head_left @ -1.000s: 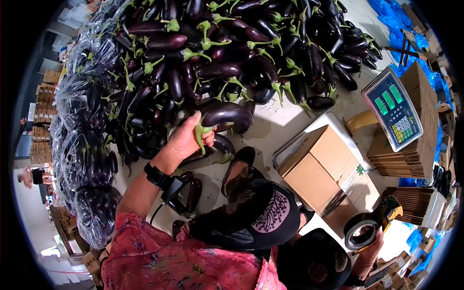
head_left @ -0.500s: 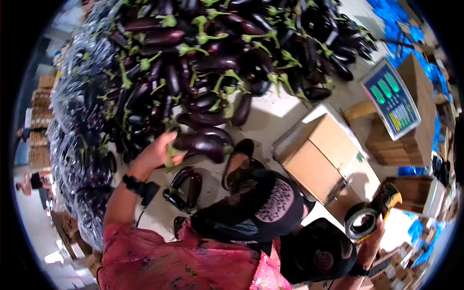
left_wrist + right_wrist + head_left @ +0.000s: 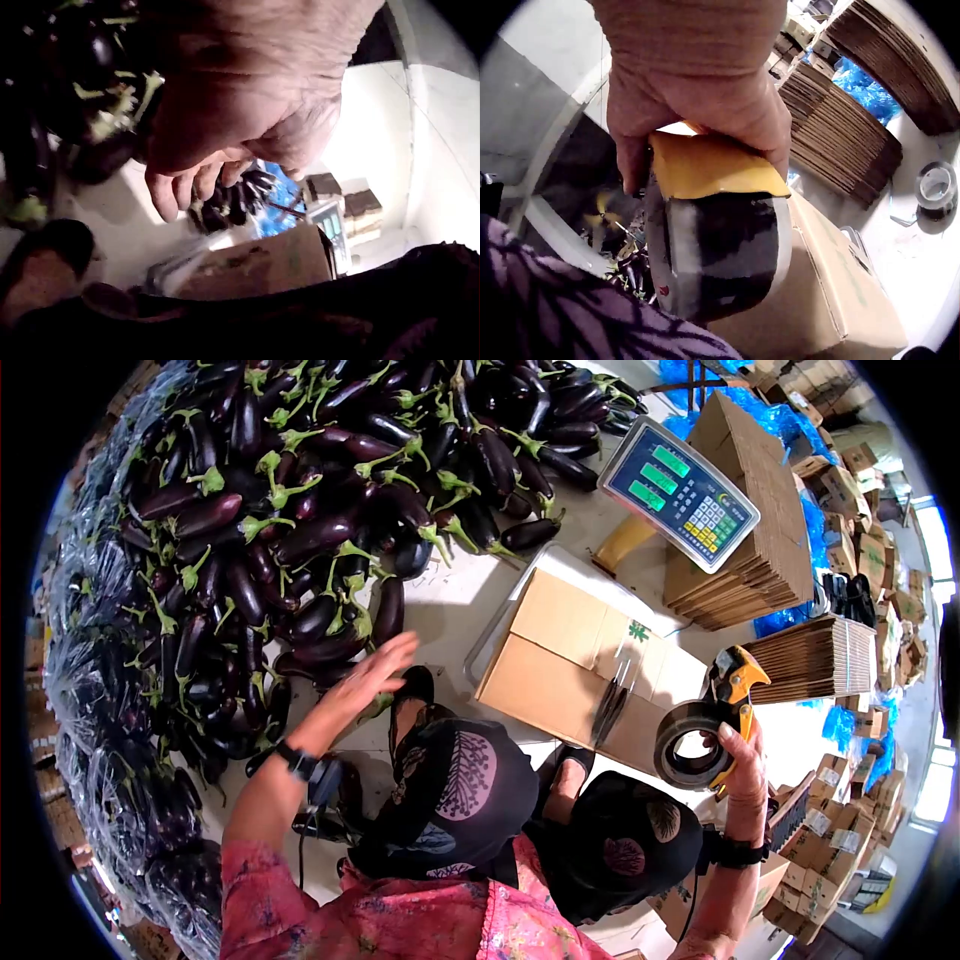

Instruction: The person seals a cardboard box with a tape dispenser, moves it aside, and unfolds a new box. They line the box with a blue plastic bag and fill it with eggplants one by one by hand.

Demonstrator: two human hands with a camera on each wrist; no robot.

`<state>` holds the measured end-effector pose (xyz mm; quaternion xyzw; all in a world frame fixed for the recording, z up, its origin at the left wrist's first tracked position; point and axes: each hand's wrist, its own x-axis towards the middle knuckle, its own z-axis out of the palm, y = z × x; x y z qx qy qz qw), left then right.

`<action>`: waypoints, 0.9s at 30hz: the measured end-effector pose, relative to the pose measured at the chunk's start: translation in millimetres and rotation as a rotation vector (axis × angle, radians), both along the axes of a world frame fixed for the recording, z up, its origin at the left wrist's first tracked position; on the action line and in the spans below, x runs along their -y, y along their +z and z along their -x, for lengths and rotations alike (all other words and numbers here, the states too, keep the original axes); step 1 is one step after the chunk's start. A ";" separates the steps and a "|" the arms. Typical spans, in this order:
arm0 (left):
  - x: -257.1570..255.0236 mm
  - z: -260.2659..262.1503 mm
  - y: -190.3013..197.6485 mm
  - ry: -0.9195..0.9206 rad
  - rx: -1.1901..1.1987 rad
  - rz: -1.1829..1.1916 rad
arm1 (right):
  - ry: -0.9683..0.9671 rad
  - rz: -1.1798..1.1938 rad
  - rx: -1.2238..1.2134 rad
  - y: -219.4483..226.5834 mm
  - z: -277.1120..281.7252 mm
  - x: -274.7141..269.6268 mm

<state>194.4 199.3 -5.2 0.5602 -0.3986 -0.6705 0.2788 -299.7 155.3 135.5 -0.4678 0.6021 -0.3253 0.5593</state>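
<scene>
My left hand (image 3: 362, 685) reaches out with straight, spread fingers and holds nothing. It hovers over the floor at the near edge of a big heap of eggplants (image 3: 315, 540); a single eggplant (image 3: 388, 610) lies just beyond its fingertips. In the left wrist view the palm (image 3: 225, 112) is bare too. Over at the right, my right hand (image 3: 745, 765) grips the handle of an orange-yellow tape dispenser (image 3: 740, 675) carrying a dark, wide roll of tape (image 3: 690, 745). That dispenser is held beside a cardboard box (image 3: 560, 635), whose top flaps are folded down.
The box stands on a platform scale (image 3: 480, 650) whose display (image 3: 680, 490) rises behind it. Stacks of flat cartons (image 3: 815, 660) stand to the right. Plastic bags of eggplants (image 3: 75, 690) line the left. A spare tape roll (image 3: 936, 187) sits on the floor in the right wrist view.
My left hand has let go of the eggplant it carried down from the heap and now reaches out toward the box. The head view has swung right. The right hand still grips the tape dispenser.
</scene>
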 end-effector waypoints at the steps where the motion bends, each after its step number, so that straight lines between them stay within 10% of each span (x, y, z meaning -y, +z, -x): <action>1: 23.5 19.9 -0.3 -0.057 -0.042 0.053 | -0.019 -0.001 -0.020 -1.2 0.0 -2.6; 10: 172.1 141.2 -28.0 -0.215 0.051 0.601 | -0.133 -0.056 0.078 -4.5 16.7 -22.0; 20: 175.0 178.5 38.1 -0.128 0.474 1.253 | 0.025 0.144 -0.256 30.9 -38.6 1.3; 23: 147.2 185.5 101.2 -0.323 -0.261 0.507 | 0.035 0.216 -0.275 35.3 -49.6 6.9; 27: 138.8 190.9 138.9 -0.393 -0.414 0.374 | 0.131 0.380 -0.372 30.5 -59.3 20.3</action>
